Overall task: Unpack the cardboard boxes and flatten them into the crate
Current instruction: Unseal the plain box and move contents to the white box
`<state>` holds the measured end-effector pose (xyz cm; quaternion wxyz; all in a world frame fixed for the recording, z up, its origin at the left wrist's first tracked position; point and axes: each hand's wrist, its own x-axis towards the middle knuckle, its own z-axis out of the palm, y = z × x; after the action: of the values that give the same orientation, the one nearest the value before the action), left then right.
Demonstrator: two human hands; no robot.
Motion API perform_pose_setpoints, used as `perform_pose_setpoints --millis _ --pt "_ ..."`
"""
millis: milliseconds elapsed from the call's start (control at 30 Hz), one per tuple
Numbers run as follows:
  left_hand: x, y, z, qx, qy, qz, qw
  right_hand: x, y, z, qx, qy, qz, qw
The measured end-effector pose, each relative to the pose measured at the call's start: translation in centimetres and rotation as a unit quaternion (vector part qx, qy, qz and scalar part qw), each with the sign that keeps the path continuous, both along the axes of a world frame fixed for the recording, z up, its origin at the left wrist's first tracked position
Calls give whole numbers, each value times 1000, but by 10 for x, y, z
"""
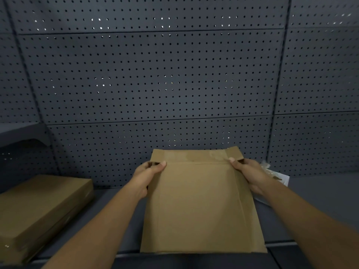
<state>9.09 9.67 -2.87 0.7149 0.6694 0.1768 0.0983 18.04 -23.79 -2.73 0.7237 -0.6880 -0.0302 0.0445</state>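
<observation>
- Cardboard box (200, 206), nearly flat, sits mid-shelf with its near edge at the front edge of the grey shelf (320, 191); far flap still stands up toward the pegboard (155, 74).
- Left hand (147, 175) grips the box's far-left corner, thumb on top, fingers curled under the edge.
- Right hand (250, 175) grips the far-right corner the same way, thumb on the top face beside the side flap.
- Step in hand, by my read: pressing this box flat.
- To do it well: keep both grips level, fold the far flap along its crease, tuck the right side flap in, then press down evenly so the panel doesn't buckle.
- Second box (38, 206) lies closed at the shelf's left end, well apart; likely next.
- Clear wrapping (275, 175) lies behind the right hand; keep it out of the fold.
- No crate in view.
</observation>
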Motion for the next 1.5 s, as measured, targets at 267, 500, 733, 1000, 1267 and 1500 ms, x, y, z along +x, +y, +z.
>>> perform_pose_setpoints --millis 267,500,733,1000,1267,1500 --pt "-11 -1 -1 -16 -20 -12 1000 -5 -3 -1 18 34 7 999" --pt "-13 -4 -3 -39 -10 18 999 -14 -7 6 95 82 24 992" --pt "-6 7 -12 -39 5 102 994 -29 -3 6 -65 13 71 995" --pt "0 14 -17 -34 -42 163 985 -44 -6 -15 -185 -15 107 977" --pt "-11 -11 -30 200 11 132 971 -33 -4 -37 -86 -106 -31 990" --pt "-32 -23 -46 234 -30 191 953 -46 9 -31 -154 -161 -49 974"
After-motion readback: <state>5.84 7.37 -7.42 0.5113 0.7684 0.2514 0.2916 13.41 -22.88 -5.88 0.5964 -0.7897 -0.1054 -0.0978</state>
